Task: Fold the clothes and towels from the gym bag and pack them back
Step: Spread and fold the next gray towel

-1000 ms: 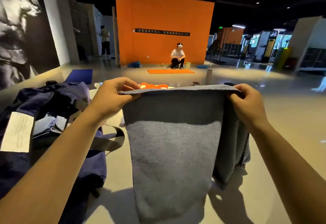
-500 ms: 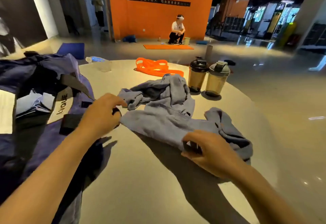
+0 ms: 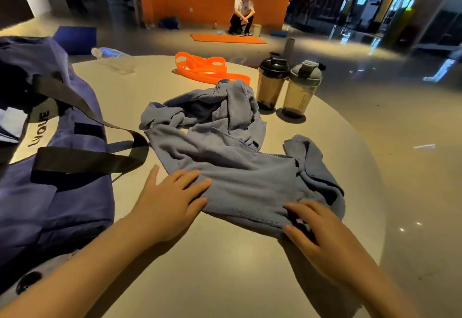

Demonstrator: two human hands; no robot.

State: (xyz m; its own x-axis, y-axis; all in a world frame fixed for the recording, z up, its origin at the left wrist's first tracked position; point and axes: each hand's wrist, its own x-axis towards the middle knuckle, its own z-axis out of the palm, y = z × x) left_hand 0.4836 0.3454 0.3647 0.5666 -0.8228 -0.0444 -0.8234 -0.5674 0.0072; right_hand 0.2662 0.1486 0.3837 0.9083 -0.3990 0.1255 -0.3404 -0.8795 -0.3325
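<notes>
Towel (image 3: 235, 167) now lowered onto table (image 3: 225, 267), both hands flat on it

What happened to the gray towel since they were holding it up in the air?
The gray towel came down from the air and now lies rumpled on the table. Both hands let go of its top edge: the left hand and right hand now rest flat on its near end. The blue gym bag, the two shaker bottles and the orange bands stayed put.

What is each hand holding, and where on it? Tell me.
Nothing is gripped. The left hand and right hand rest with straight fingers on the near edge of the crumpled grey-blue terry towel.
</notes>
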